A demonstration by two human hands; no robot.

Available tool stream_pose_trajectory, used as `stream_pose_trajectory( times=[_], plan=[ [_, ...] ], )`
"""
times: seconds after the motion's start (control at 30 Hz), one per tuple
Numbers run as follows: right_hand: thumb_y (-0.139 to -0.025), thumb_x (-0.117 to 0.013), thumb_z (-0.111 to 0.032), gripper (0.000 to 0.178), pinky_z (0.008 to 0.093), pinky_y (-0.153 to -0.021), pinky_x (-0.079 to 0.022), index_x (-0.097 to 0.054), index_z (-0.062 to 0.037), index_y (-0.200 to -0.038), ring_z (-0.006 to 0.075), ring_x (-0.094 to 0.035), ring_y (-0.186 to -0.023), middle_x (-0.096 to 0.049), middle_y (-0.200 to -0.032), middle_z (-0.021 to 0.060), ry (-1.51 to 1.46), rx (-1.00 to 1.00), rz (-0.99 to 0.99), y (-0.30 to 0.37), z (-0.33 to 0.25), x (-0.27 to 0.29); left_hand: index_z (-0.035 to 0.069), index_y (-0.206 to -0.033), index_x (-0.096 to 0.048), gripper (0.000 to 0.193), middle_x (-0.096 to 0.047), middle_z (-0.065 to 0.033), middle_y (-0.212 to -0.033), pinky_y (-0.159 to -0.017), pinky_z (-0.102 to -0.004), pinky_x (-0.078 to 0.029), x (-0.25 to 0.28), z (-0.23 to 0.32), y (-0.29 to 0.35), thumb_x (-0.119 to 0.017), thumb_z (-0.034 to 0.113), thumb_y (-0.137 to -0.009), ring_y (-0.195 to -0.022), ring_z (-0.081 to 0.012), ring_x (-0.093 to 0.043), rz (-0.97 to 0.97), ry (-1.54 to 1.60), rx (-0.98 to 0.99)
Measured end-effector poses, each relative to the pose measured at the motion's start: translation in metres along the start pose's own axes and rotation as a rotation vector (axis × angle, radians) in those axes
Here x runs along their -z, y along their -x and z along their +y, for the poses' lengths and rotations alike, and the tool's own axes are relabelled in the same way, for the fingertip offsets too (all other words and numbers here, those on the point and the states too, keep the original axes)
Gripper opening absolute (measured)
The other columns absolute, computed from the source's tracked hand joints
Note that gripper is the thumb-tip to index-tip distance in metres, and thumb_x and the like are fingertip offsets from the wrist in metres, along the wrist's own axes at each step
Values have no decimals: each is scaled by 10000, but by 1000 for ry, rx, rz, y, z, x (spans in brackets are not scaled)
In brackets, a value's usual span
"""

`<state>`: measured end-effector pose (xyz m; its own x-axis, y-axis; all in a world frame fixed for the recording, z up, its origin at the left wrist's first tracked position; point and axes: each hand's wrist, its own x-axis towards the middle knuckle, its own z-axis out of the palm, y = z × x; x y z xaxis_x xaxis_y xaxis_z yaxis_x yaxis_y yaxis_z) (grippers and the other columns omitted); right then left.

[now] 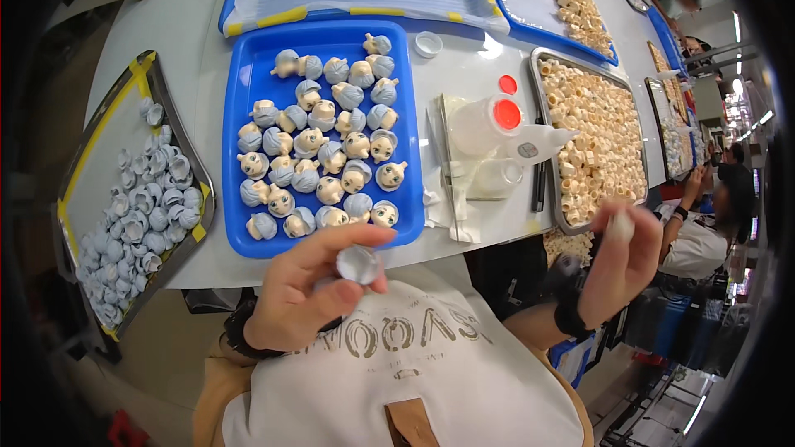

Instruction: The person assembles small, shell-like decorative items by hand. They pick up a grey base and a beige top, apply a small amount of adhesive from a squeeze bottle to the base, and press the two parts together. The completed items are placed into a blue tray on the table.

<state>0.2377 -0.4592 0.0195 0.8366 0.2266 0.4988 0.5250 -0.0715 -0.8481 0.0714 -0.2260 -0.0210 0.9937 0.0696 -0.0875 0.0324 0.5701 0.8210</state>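
Note:
My left hand [294, 302] is pinched round a pale blue-grey doll hair shell [358, 265], its hollow inside turned up. Off to the right, my right hand [625, 273] holds a small beige doll head part [620, 228] between the fingertips, at the near edge of a metal tray [540, 128] heaped with similar beige parts [598, 136]. The piece is blurred, so its details do not show. Beyond my left hand lies a blue tray [236, 145] with many small doll heads [321, 116] wearing blue-grey hair; several painted faces look up.
On the left, a tape-edged tray [73, 153] holds loose hair shells [137, 228]. Between the middle trays stand a red-topped white bottle [480, 126] and a nozzle bottle [534, 147], beside tweezers [447, 165] and a black pen [539, 186]. Another person [700, 240] sits at right.

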Motion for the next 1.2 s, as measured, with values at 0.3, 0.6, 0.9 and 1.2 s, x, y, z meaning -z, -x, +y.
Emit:
stream_pose_trajectory(
  times=[0.3, 0.6, 0.9, 1.2],
  plan=[
    [-621, -598, 98, 486, 273, -612, -446, -599, -26, -1091, 210, -515, -777, -528, -985, 115, -84, 309, -847, 16, -10, -85, 30, -1168, -502, 402, -581, 4, -860, -560, -189, -360, 4, -6, -2, -629, 46, -787, -623, -31, -437, -71, -359, 11],
    [-558, -628, 110, 464, 269, -616, -437, -646, -27, -1001, 185, -556, -702, -553, -906, 125, -109, 205, -735, 20, -12, -86, 18, -1169, -509, 408, -598, -9, -934, -576, -191, -389, 3, -8, -1, -622, 25, -777, -638, -41, -473, -52, -300, 47],
    [-526, -646, 130, 375, 241, -588, -455, -640, -8, -875, 199, -594, -732, -580, -843, 132, -160, 316, -637, 25, -1, -87, 15, -1210, -482, 430, -588, -4, -908, -578, -179, -376, 0, -5, 0, -597, 38, -796, -639, -32, -456, -12, -246, 83],
    [-608, -669, 116, 310, 230, -588, -439, -608, -16, -882, 146, -549, -693, -561, -902, 106, -2, 79, -397, 10, -5, -44, -1, -1288, -370, 448, -525, -58, -1109, -620, -191, -382, -1, -2, -1, -498, 79, -866, -701, -41, -444, -47, -199, 114]
  ],
)
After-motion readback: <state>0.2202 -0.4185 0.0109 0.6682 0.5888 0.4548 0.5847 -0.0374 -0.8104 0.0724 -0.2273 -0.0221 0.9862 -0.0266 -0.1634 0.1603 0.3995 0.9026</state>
